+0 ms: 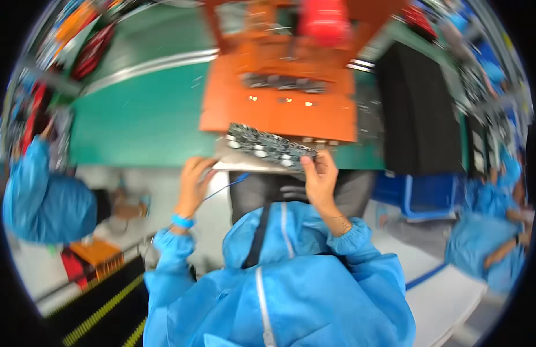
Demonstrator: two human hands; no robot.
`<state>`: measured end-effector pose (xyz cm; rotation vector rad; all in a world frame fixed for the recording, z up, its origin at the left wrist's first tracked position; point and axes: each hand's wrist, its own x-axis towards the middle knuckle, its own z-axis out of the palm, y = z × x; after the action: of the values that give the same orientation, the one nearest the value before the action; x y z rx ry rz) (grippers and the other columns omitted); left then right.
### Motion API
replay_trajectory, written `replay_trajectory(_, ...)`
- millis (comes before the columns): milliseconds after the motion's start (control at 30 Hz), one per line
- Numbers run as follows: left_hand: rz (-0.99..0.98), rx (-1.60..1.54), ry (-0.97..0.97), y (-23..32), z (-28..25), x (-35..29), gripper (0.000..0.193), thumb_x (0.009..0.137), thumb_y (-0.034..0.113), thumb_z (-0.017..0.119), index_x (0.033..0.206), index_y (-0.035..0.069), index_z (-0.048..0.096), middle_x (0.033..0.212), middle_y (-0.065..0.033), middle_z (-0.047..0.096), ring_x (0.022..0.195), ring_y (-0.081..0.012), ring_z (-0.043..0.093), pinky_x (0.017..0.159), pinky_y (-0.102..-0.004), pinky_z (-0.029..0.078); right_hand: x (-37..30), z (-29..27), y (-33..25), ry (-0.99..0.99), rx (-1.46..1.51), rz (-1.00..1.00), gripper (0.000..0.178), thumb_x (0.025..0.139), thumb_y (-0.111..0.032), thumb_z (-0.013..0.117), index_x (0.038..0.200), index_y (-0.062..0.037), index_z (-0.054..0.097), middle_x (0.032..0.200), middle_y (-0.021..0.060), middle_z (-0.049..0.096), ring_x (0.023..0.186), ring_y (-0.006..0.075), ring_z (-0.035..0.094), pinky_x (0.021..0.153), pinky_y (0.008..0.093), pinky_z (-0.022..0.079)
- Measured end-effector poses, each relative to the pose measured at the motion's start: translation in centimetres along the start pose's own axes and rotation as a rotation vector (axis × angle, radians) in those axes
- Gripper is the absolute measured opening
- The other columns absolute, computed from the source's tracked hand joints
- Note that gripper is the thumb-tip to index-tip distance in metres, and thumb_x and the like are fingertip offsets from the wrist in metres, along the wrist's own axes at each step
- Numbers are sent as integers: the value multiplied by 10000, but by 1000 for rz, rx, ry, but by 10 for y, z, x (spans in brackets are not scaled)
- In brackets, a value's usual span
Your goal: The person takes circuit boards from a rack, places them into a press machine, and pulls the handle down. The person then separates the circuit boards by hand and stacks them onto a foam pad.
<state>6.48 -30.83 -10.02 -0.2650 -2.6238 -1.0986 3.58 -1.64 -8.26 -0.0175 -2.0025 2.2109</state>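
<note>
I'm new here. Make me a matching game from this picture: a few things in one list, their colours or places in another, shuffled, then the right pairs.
Things:
1. circuit board
2. wristband
3. mat
4. fixture

Descriptions:
A. orange, on the bench beyond the hands
B. dark with pale parts, its near end pinched in the right hand
C. green, covering the bench top
D. light blue, round the wrist of the left hand

Pairs: 1-B, 2-D, 3-C, 4-A
</note>
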Motion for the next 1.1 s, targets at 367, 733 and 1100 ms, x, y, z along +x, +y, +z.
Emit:
replay_trajectory(367,-429,-426,-419,57,-32,12,52,895,38,591,891,-12,606,781,-90,658,727,-173,645,695,-285,493,-99,-188,-53,-71,603,413,515,817,-11,685,1283,-16,466,1088,94,650,987,180,622,873,341,504)
replay_trajectory(733,-710,-1535,-667,242,198,95,345,1012,318,446,1256,79,396,818,-141,634,672,-206,631,635,-311,515,169,-304,-195,452,-852,-514,205,919,-14,520,1109,-18,596,889,134,639,822,196,620,760,296,480)
replay_trajectory(1100,-785,-1139,-762,139,122,-11,411,995,290,490,1342,90,398,1003,-147,673,825,-167,664,739,-283,549,110,-146,-158,-247,-962,-713,264,805,48,517,1041,15,631,1061,189,624,982,376,599,870,454,476)
